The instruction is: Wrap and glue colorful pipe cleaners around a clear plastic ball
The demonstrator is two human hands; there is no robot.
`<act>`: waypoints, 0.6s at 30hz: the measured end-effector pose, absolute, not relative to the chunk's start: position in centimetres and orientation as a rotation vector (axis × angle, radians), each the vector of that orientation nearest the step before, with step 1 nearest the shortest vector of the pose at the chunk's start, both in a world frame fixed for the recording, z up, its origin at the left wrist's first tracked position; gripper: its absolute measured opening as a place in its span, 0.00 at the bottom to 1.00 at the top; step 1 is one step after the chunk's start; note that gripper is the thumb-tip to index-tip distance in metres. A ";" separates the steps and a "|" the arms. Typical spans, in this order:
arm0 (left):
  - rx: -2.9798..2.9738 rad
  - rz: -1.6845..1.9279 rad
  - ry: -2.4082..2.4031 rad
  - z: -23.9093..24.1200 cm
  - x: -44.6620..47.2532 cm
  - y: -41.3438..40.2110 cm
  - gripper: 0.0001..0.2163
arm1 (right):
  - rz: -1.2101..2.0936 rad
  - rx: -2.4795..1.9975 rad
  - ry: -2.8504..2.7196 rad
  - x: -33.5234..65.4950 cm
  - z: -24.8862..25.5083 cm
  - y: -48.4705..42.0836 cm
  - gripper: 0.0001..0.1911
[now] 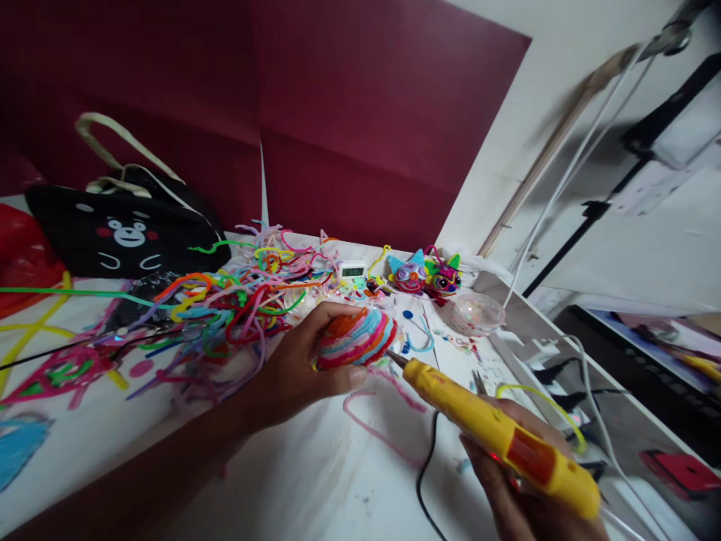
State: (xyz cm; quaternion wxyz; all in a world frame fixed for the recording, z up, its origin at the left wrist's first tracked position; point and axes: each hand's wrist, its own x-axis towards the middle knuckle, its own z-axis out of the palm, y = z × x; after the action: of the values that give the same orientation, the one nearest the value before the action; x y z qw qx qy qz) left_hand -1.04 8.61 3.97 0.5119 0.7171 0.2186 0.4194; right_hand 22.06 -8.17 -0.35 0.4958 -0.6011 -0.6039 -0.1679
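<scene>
My left hand (301, 361) is closed around a rounded piece wrapped in stripes of red, pink, blue and yellow (357, 336), held just above the white table (315, 481). My right hand (518, 481) grips a yellow glue gun (496, 428) with an orange trigger part. Its metal tip touches the right edge of the striped piece. A black cord (423, 473) trails from the gun toward me.
A tangle of coloured strands (236, 300) covers the table's middle. A black bag with a bear face (127, 229) sits far left. Two colourful cat-like figures (428, 274), a small digital timer (352, 270) and a clear dome (478, 312) stand at the back. Cables run along the right edge.
</scene>
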 end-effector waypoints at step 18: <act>1.709 1.002 0.513 4.0 -1.0 8.6 0.24 | -0.289 -1.447 -1.495 21.8 0.0 -8.4 0.14</act>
State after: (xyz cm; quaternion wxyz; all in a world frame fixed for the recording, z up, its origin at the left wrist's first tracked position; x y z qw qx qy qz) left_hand -0.98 8.55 3.96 0.5206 0.7130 0.2142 0.4181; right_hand 21.82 -8.44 0.03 0.4974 -0.5975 -0.6175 -0.1193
